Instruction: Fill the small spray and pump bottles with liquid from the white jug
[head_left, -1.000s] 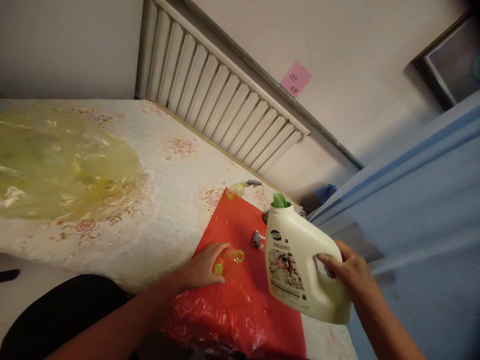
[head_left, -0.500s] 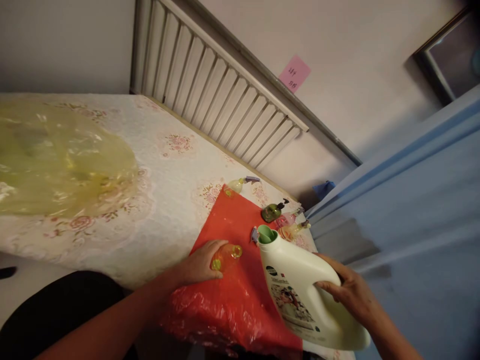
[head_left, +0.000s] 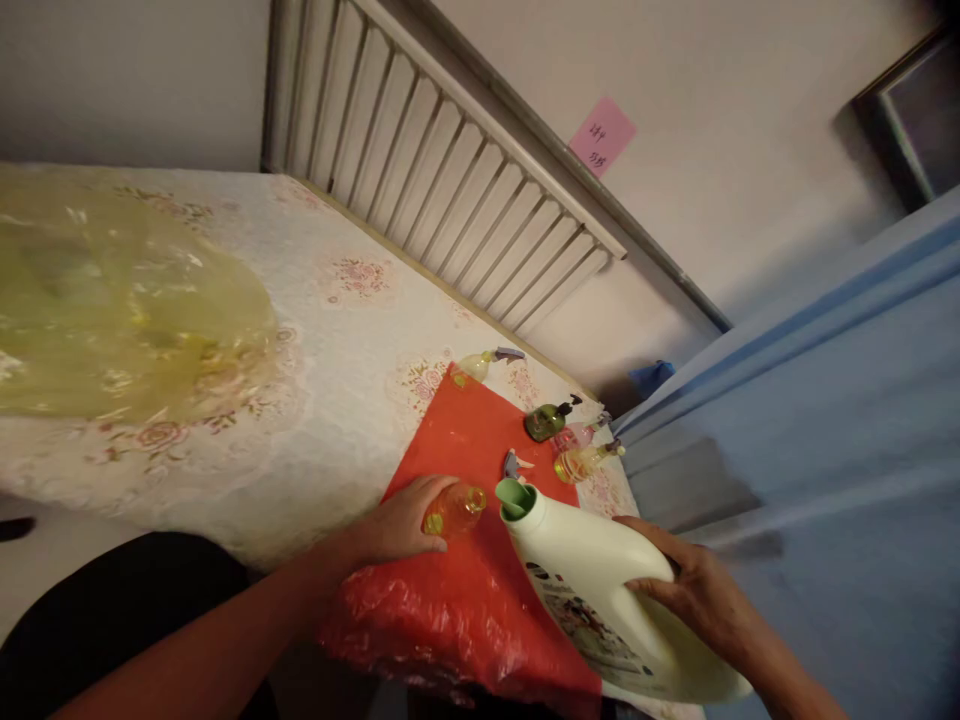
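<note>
1. A yellow bag (head_left: 135, 310) of thin, crinkled, shiny plastic lies on the pale tablecloth (head_left: 337, 380), which is patterned with pink and brown flowers.
2. The left hand (head_left: 397, 525) has its thumb and fingers partly open, curved round the small bottle (head_left: 454, 510) and covering part of it.
3. That bottle is clear and yellowish, with rounded sides and an uncapped round mouth towards the jug. It is above the red sheet (head_left: 465, 430), which is smooth at its far end, wrinkled and glossy at its near edge.
4. A metal radiator (head_left: 442, 180) with upright ribs runs behind the table.
5. A clear spray bottle (head_left: 474, 368) with a grey trigger lies at the sheet's far corner.
6. A loose grey-and-white spray head (head_left: 514, 465) sits just beyond the jug's mouth.
7. The jug (head_left: 600, 560), smooth cream plastic with a green spout, tilts towards the small bottle, mouths apart; its body hides part of the sheet.
8. A dark green bottle (head_left: 544, 422), a pink one (head_left: 574, 438) and an orange-yellow one (head_left: 577, 464) lie close together.
9. The right hand (head_left: 694, 585) has its fingers closed round the jug's handle, near the blue curtain (head_left: 847, 450).
</note>
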